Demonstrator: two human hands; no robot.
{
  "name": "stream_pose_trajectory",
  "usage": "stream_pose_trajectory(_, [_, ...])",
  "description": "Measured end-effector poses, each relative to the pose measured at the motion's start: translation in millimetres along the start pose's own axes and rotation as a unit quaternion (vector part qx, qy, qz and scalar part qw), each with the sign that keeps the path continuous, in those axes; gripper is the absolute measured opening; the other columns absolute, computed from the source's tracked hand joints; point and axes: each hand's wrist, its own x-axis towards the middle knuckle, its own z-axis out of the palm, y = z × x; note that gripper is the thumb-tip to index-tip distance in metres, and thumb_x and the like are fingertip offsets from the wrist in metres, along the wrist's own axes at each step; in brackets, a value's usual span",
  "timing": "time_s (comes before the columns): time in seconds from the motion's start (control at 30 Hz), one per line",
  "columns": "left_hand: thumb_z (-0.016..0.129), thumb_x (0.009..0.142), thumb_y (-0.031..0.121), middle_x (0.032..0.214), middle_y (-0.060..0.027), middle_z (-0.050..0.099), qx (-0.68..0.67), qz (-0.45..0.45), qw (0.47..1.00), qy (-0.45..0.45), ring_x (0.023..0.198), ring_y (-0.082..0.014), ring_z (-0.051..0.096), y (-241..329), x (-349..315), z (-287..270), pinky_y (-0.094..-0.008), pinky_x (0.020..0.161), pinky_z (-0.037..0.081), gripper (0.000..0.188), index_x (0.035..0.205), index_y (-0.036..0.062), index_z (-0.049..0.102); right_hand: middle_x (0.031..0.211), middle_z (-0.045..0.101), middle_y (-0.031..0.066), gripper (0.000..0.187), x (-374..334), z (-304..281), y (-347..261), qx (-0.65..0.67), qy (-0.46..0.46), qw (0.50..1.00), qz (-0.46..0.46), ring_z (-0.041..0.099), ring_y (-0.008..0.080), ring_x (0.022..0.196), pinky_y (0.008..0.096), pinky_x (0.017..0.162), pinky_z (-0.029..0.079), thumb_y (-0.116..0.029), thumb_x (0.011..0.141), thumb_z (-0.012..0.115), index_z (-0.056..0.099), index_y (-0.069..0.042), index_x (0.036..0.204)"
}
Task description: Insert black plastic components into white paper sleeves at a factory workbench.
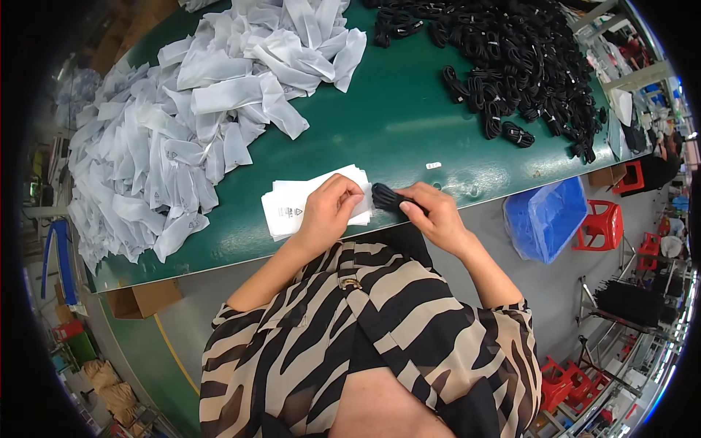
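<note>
The grip of the right hand (438, 215) is drawn in firmly, thumb against bent fingers, on one end of a coiled black cable (385, 198), whose looped end points left, free of the fingers. Just beside that end, the left hand (325, 212) lies over a stack of flat white printed bags (281, 208), its thumb and fingertips brought together at the stack's right side; it appears to pinch a bag's edge, though how many layers it has cannot be told. The cable is right of the stack, near the front edge of the table (350, 131); whether it touches a bag is unclear. Because the stack is fanned out unevenly, a loose pinch could catch two bags at once, and pressure from the left palm could skew the sheets. The thin material might crease or tear if the bulky coil were pushed against it, and a slack right grip could let the loops spread or drop off the nearby edge. Farther out, a small white label (434, 166) lies on the green surface, a heap of plump white bags (182, 139) spreads at the left, and a mass of coiled black cables (511, 73) covers the far right.
</note>
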Motion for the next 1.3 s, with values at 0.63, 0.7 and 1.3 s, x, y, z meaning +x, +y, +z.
stream_pose_trajectory(0.63, [0.062, 0.083, -0.002, 0.087, -0.0162, 0.057, 0.153, 0.133, 0.979, -0.035, 0.081, -0.0366, 0.059, 2.1, -5.1, -1.3, -0.0442, 0.071, 0.049, 0.007, 0.088, 0.0001, 0.058, 0.089, 0.070, 0.0143, 0.030, -5.6, 4.3, 7.7, 0.466, -0.065, 0.826, 0.312, 0.052, 0.0094, 0.056, 0.0223, 0.050, 0.041, -0.029, 0.104, 0.056, 0.053, -0.002, 0.115])
stream_pose_trajectory(0.7, [0.062, 0.084, -0.001, 0.083, -0.0161, 0.058, 0.115, 0.068, 0.991, -0.027, 0.079, -0.0363, 0.060, 1.1, -5.4, 0.3, -0.0432, 0.071, 0.049, 0.006, 0.088, 0.0009, 0.058, 0.094, 0.071, 0.0087, 0.024, -5.1, 3.6, -0.9, 0.367, -0.015, 0.894, 0.258, 0.056, 0.0067, 0.061, 0.0201, 0.057, 0.046, -0.021, 0.103, 0.055, 0.052, -0.003, 0.118])
stream_pose_trajectory(1.3, [0.063, 0.085, -0.006, 0.093, -0.0125, 0.066, 0.003, 0.114, 0.993, -0.037, 0.081, -0.0275, 0.063, 12.9, -3.0, -4.1, -0.0354, 0.071, 0.052, 0.009, 0.090, -0.0009, 0.057, 0.077, 0.061, 0.0022, 0.019, -13.0, 20.7, -2.5, 0.227, -0.047, 0.952, 0.201, 0.058, 0.0085, 0.060, 0.0256, 0.051, 0.044, -0.013, 0.095, 0.067, 0.064, 0.000, 0.109])
